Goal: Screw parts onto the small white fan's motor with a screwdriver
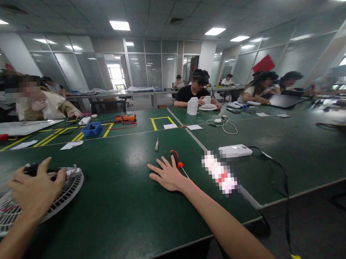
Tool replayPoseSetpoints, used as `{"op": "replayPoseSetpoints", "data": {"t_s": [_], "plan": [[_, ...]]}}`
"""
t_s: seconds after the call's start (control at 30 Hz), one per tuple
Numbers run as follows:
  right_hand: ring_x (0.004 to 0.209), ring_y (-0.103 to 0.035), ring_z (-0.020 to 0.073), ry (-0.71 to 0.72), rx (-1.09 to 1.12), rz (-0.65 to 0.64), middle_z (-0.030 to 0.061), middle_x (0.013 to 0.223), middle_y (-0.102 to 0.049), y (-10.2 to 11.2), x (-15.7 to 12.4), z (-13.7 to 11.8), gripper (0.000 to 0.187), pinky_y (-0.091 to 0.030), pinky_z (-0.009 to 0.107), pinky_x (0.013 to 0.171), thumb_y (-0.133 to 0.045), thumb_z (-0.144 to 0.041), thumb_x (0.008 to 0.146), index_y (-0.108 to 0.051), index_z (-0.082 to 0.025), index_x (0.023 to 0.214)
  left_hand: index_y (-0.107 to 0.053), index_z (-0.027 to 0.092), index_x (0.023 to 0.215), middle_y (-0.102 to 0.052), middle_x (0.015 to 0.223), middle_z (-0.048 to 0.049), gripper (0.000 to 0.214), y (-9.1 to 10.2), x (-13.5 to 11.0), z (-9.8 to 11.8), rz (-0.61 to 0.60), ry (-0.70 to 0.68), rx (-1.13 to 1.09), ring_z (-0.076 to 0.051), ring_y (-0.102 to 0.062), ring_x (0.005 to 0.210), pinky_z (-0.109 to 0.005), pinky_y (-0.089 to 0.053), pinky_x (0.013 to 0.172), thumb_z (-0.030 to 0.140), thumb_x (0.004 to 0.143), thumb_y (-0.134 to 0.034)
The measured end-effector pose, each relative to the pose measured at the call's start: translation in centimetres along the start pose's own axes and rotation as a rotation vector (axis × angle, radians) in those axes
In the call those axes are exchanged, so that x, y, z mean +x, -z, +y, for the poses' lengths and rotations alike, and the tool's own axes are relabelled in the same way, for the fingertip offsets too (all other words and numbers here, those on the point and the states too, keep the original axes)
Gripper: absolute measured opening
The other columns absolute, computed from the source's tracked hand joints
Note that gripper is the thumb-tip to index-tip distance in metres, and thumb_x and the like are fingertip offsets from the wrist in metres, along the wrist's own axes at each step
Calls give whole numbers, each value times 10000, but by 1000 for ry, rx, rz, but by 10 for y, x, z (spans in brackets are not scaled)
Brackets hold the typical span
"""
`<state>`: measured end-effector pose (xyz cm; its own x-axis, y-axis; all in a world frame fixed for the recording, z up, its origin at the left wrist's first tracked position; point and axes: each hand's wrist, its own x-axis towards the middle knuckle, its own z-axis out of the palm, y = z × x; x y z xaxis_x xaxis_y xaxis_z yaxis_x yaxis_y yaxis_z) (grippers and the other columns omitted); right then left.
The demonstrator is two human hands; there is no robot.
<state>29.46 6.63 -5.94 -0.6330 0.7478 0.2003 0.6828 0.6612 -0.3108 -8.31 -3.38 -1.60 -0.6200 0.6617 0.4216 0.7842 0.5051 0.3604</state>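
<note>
On the left, my left hand (35, 192) curls its fingers around the dark centre part of a white fan grille (68, 196). Thin wires show among the grille's ribs, and my palm hides much of that centre. My right hand (168, 175) is spread open, palm down, low over or on the green table; it holds nothing. Right beside its fingers lies a red-and-black screwdriver (176, 159), its shaft partly behind my hand. Farther off is a small, slim clear-handled screwdriver (156, 144).
A white power bank (235, 151) with a black cable lies at right, beside a blurred-out item (219, 171). A blue bin (91, 129) and an orange multimeter (126, 117) stand far left. Across the table, a person (194, 90) handles white fan parts. Other people sit both sides.
</note>
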Motion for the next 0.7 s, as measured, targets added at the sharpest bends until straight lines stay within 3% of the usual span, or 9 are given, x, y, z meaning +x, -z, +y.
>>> {"op": "replayPoseSetpoints", "data": {"t_s": [0.03, 0.1, 0.2, 0.37, 0.43, 0.53, 0.63, 0.7], "plan": [[1559, -317, 372, -3, 2, -23, 122, 1615, -481, -1, -1, 0, 554, -44, 730, 1229, -420, -595, 1038, -536, -341, 1517, -369, 319, 1541, -126, 1690, -142, 773, -2, -1, 12, 35, 25, -14, -546, -259, 1462, -740, -345, 1103, 761, 921, -237], [1578, -267, 379, -10, -1, -58, 143, 1644, -423, -2, -2, 0, 616, 19, 728, 1227, -416, -619, 1030, -514, -286, 1538, -474, 245, 1493, -214, 1648, -174, 772, -9, -3, 34, 57, 24, -18, -521, -317, 1435, -701, -374, 1110, 734, 935, -259], [1586, -246, 366, -13, 3, -89, 142, 1660, -382, -2, 0, 1, 660, 48, 724, 1226, -418, -623, 1027, -470, -244, 1565, -484, 198, 1502, -269, 1594, -214, 742, -21, -3, 63, 18, -78, -44, -524, -344, 1396, -698, -406, 1075, 668, 959, -300], [1556, -335, 341, 42, 13, -30, 138, 1593, -491, 8, 4, 2, 582, -50, 682, 1258, -564, -517, 995, -552, -234, 1503, -543, 186, 1464, -346, 1521, -252, 618, -40, -11, 111, 7, -234, -128, -507, -411, 1331, -682, -444, 1023, 521, 960, -420], [1532, -388, 328, 15, 18, 37, 128, 1527, -576, 16, 5, 4, 494, -77, 676, 1259, -610, -405, 980, -610, -238, 1445, -553, 202, 1460, -357, 1509, -259, 589, -48, -19, 130, 1, -292, -149, -496, -430, 1316, -666, -466, 1001, 479, 948, -460], [1380, -586, 290, -131, 85, 237, 104, 1365, -711, 28, 6, 11, 347, -170, 627, 1260, -566, -303, 990, -720, -229, 1292, -561, 238, 1457, -383, 1498, -242, 563, -59, -36, 155, -3, -403, -200, -472, -440, 1309, -658, -481, 991, 442, 937, -497], [1213, -699, 261, -231, 167, 437, 85, 1262, -765, 36, 7, 21, 323, -259, 595, 1239, -541, -272, 973, -766, -244, 1203, -560, 260, 1461, -404, 1499, -214, 549, -68, -56, 174, 20, -511, -285, -442, -437, 1325, -651, -472, 1032, 424, 938, -517], [1130, -730, 259, -273, 214, 497, 79, 1213, -784, 37, 7, 25, 332, -356, 551, 1197, -546, -272, 952, -779, -243, 1187, -526, 277, 1491, -399, 1524, -192, 557, -74, -68, 182, 47, -581, -352, -426, -412, 1376, -658, -429, 1099, 420, 953, -511]]}}
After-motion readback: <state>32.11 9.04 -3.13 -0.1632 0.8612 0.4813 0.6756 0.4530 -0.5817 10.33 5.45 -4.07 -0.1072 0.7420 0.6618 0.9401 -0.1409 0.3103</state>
